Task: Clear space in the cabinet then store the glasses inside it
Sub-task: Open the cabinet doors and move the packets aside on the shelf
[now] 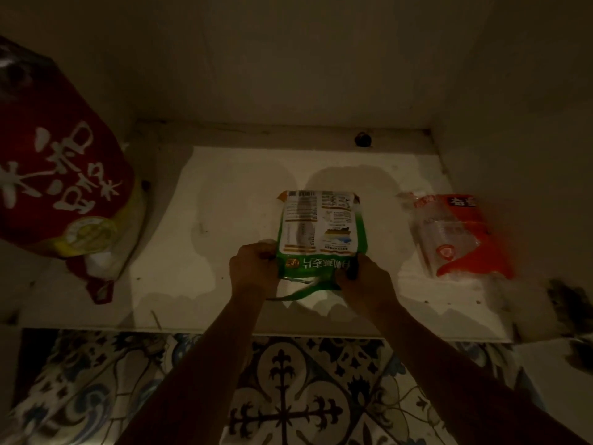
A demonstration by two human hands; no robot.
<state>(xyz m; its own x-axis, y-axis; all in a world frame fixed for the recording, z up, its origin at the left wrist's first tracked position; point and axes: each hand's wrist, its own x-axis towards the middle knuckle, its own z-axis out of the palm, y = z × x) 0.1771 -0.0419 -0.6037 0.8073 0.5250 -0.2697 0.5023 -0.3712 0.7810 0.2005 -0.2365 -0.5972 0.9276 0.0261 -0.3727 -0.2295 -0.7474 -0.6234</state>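
A green and white food packet (319, 232) lies flat in the middle of the cabinet's white floor (231, 194). My left hand (253, 268) grips its near left corner and my right hand (364, 282) grips its near right corner. Both forearms reach in from below. No glasses are in view.
A big red sack with white lettering (61, 175) leans at the cabinet's left side. A clear and orange plastic packet (455, 234) lies on the right. A small dark round thing (363, 139) sits at the back wall. Patterned floor tiles (282, 390) run in front of the cabinet's edge.
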